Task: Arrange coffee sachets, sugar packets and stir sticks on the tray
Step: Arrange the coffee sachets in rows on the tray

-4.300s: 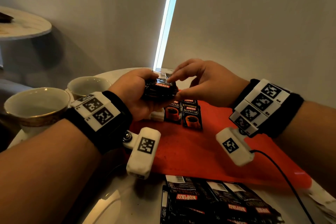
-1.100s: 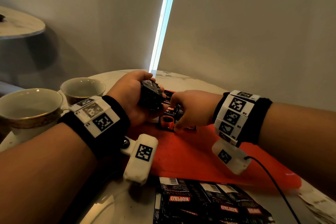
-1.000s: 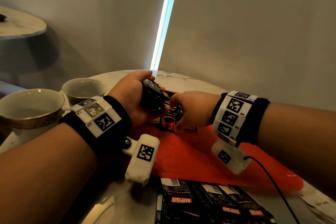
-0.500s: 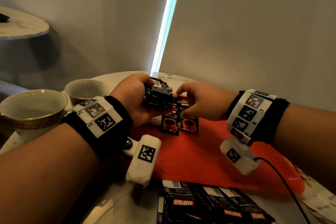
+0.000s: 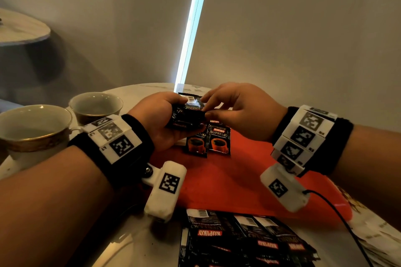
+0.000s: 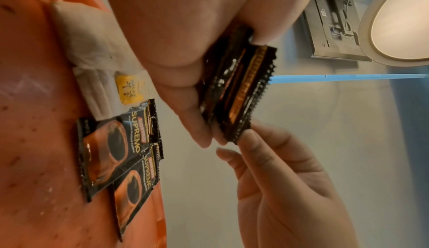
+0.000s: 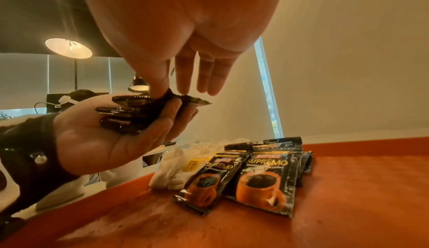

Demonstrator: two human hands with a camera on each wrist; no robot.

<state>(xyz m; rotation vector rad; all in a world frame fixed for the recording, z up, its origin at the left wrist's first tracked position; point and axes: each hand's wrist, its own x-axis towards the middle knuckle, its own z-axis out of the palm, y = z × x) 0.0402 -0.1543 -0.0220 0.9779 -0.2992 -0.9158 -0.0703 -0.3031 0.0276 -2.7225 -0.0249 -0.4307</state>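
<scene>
My left hand (image 5: pixel 173 115) is held palm up over the far left of the orange tray (image 5: pixel 227 180) and grips a stack of black coffee sachets (image 5: pixel 187 115) (image 6: pixel 234 90) (image 7: pixel 130 116). My right hand (image 5: pixel 208 107) pinches the stack's top sachet (image 7: pixel 185 99) between thumb and forefinger, its other fingers straight. Overlapping coffee sachets (image 5: pixel 208 141) (image 7: pixel 243 175) (image 6: pixel 120 151) lie face up on the tray just below the hands. White sugar packets (image 6: pixel 97 59) (image 7: pixel 183 165) lie beside them on the left. I see no stir sticks.
Two gold-rimmed cups (image 5: pixel 32 128) (image 5: pixel 95 104) stand left of the tray. A joined strip of black sachets (image 5: pixel 238 238) lies on the marble table in front of the tray. Paper packets (image 5: pixel 373 230) lie at the right edge. A black cable (image 5: pixel 338 212) trails from my right wrist.
My right hand has lifted off the sachets on the tray and come back up to the stack in my left hand, where it now pinches the top sachet.
</scene>
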